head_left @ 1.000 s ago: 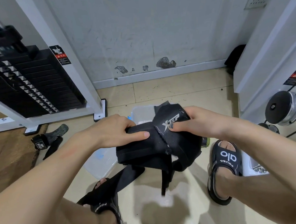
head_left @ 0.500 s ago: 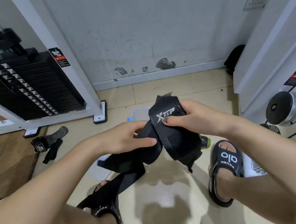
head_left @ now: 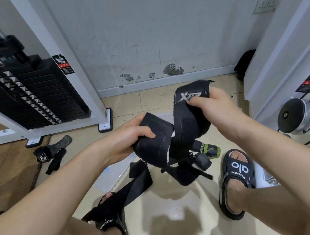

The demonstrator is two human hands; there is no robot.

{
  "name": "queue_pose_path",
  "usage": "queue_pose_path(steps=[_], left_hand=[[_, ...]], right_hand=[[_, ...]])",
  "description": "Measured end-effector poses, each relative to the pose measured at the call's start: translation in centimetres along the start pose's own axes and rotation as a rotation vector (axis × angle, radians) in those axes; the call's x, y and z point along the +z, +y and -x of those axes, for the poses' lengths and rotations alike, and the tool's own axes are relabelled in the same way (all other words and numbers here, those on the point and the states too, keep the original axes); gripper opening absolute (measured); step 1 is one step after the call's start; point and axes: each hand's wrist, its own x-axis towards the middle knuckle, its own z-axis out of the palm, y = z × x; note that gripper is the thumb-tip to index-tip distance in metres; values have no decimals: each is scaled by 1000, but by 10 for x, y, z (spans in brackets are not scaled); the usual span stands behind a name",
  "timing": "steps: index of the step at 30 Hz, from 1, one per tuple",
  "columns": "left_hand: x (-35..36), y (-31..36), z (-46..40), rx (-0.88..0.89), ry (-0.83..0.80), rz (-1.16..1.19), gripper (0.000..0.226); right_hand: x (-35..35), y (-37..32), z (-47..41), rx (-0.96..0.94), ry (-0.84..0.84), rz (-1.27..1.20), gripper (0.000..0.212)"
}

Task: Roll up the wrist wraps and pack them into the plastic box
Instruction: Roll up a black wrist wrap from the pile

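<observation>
In front of me, a scuffed pale wall (head_left: pixel 148 38) with chipped paint above the baseboard (a socket up high). Beige floor tiles (head_left: pixel 171 213) gleam; a black weight stack (head_left: pixel 35 91) stands left in its white frame.

Plastic box (head_left: pixel 110 178) mostly hidden behind forearm and wrist wrap (head_left: pixel 169 139); contents not visible. Wrap logo partly covered by right hand (head_left: pixel 211 106) thumb. Warning label (head_left: pixel 65 65) txt illegible.

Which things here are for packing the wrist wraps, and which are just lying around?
For the job:
black wrist wrap, gripped by left hand and right hand
plastic box

Lying about:
weight stack
sandal
strap by the mat
</observation>
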Motion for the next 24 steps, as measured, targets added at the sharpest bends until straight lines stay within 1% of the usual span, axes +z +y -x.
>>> queue_pose_path(steps=[2, 5, 9, 11, 13, 17, 19, 20, 24], left_hand=[[2, 0, -1, 21, 18, 117, 44], [3, -1, -2, 43, 34, 239, 53], [4, 0, -5, 58, 114, 191, 61], [5, 1, -6, 78, 165, 181, 65], [6, 3, -6, 104, 203, 187, 72], [5, 6, -7, 165, 242, 184, 85], [5, 7, -8, 190, 271, 184, 89], [5, 8, -8, 196, 286, 193, 90], [8, 13, -5, 199, 355, 240, 81]], right_hand=[[1, 0, 3, 80, -61, -53, 9], [0, -3, 5, 153, -86, -107, 18], [-7, -6, 4, 199, -54, -192, 31], [-8, -5, 5, 219, -83, -230, 33], [-6, -4, 6, 224, -158, -256, 24], [1, -3, 13, 215, -354, -320, 28], [4, -3, 16, 214, -415, -356, 20], [6, -5, 18, 217, -427, -379, 19], [10, -7, 20, 212, -377, -440, 32]])
